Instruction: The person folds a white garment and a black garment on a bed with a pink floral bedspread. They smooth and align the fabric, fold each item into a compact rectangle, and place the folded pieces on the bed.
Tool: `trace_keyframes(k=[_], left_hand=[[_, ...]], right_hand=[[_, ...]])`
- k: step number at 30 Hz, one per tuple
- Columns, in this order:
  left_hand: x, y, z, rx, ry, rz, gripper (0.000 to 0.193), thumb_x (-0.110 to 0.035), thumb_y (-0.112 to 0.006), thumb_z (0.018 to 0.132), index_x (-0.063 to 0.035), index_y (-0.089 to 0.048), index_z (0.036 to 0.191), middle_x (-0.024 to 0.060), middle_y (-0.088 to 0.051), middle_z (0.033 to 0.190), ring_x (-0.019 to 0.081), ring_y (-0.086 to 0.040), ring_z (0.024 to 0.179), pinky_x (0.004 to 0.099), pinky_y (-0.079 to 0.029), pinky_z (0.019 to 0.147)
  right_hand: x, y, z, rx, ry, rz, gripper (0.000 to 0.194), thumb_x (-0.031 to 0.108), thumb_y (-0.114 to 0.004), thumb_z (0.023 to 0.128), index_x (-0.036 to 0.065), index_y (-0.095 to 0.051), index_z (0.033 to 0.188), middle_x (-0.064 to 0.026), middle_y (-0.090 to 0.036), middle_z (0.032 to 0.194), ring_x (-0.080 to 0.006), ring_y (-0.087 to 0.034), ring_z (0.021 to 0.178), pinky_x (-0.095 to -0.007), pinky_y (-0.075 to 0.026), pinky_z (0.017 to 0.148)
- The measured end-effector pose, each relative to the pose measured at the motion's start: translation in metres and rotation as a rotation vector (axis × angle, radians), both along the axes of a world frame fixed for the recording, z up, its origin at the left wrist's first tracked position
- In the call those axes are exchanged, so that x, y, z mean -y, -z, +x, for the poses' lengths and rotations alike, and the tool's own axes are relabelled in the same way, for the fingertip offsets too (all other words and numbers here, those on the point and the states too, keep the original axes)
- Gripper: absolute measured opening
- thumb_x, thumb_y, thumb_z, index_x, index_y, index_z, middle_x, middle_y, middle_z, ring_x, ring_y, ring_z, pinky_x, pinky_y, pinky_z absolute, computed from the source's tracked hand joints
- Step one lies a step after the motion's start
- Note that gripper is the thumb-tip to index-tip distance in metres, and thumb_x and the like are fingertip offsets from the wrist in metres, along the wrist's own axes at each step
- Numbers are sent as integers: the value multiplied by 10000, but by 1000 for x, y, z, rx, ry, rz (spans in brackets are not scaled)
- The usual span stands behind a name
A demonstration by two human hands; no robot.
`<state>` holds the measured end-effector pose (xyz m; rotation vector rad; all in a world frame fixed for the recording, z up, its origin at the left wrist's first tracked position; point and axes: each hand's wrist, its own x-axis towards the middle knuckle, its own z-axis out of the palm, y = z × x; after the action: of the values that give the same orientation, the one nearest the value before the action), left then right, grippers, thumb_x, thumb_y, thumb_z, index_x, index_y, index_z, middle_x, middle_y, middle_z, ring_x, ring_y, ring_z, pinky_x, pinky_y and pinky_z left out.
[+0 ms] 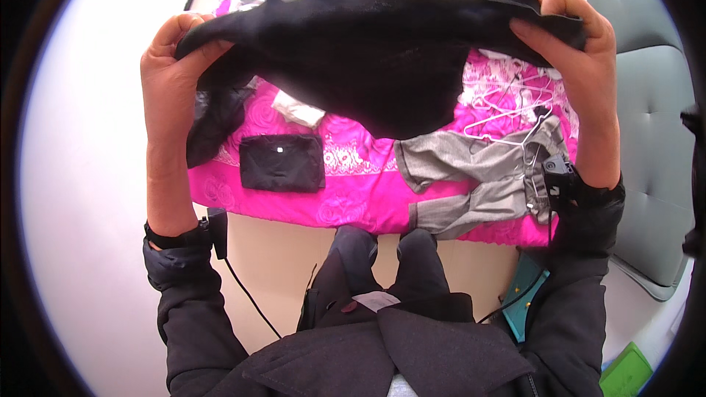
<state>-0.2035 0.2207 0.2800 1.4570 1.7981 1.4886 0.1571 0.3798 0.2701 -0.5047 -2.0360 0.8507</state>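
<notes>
Both hands hold up a black garment (358,49) by its two ends, stretched sideways above the bed. My left hand (174,52) pinches one end between thumb and fingers. At the other end, my right hand (579,38) grips a folded-over edge, with its index finger raised off the cloth. The garment's middle hangs down in a rounded flap; its kind cannot be told. Below it, a folded black cloth item (282,162) with a small white mark lies on the pink patterned bedspread (353,198). Grey trousers or shorts (480,176) are spread at the right.
White wire hangers (510,110) lie above the grey garment. A dark shiny item (212,127) and a small white cloth (298,109) rest at the left. A grey padded headboard (653,160) borders the right side, near a teal cabinet (521,300) and a green box (629,372).
</notes>
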Motion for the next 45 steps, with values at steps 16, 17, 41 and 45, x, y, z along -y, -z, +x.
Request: trace_keyframes(k=[16, 17, 41, 45], left_hand=[[-22, 33, -88, -231, -8, -144, 255, -179, -756, 856, 5, -754, 1032, 37, -745, 850, 88, -651, 754, 240, -519, 745], [-32, 36, -94, -247, -85, -187, 247, -186, -761, 851, -8, -764, 1022, 34, -746, 823, 86, -652, 734, 237, -519, 732], [183, 361, 9, 361, -63, -530, 162, 90, -630, 859, 1, -690, 980, 60, -661, 1202, 105, -626, 1012, 235, -486, 900], [234, 461, 34, 352, -100, -618, 164, 107, -613, 842, 13, -679, 959, 60, -621, 1214, 112, -595, 1081, 254, -483, 919]], right_hand=[[-66, -6, 29, 677, 118, -28, 282, 165, -780, 776, -3, -737, 998, -137, -726, 816, -227, -683, 757, -356, -520, 774], [-74, 0, 29, 601, 123, 36, 271, 168, -771, 786, 7, -739, 1001, -143, -731, 836, -238, -691, 766, -359, -522, 777], [102, 323, 88, 636, -23, 77, 271, -111, -577, 659, 78, -531, 848, -128, -540, 822, -351, -576, 766, -433, -457, 678], [151, 427, 105, 748, -98, -156, 291, -117, -585, 652, 76, -528, 864, -118, -539, 857, -359, -573, 755, -443, -459, 680]])
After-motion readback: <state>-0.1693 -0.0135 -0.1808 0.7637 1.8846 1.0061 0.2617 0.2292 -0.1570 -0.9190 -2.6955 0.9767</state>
